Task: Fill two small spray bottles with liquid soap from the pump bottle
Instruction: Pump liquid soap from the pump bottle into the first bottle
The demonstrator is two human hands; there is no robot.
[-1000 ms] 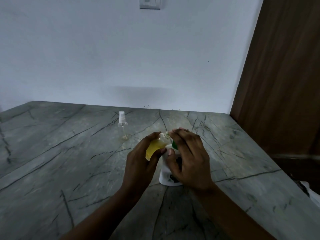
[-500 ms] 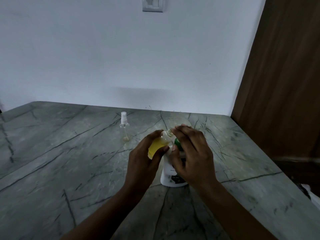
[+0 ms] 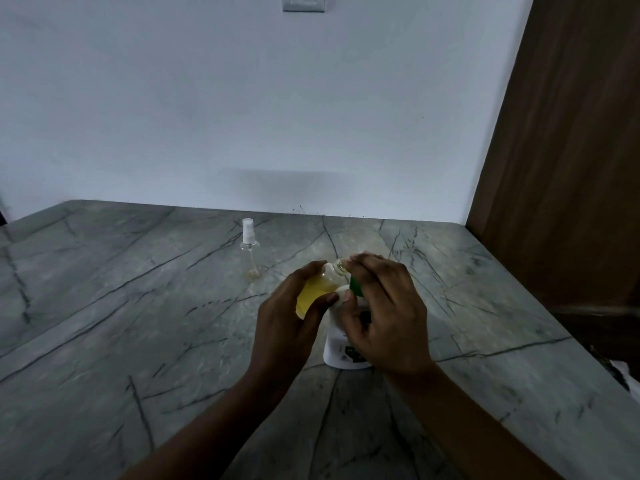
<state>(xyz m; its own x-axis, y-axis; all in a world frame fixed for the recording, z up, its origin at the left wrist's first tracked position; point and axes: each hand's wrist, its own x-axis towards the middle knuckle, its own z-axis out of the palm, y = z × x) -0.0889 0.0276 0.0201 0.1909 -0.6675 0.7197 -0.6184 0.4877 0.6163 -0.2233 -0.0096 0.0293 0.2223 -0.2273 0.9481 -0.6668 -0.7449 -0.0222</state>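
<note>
Grey veined stone desk (image 3: 138,306) meets a pale wall (image 3: 242,116); left grip (image 3: 287,317) curls round a yellow-filled spray bottle (image 3: 317,289), right grip (image 3: 384,313) clasps the pump bottle (image 3: 337,351) on top.

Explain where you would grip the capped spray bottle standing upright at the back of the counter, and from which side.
Probably wrap the clear cylindrical body of the spray bottle, below its shoulder, coming in level from the near side. It stands upright and alone on the counter. Pulling on the narrow white spray cap up high could tip it.
</note>
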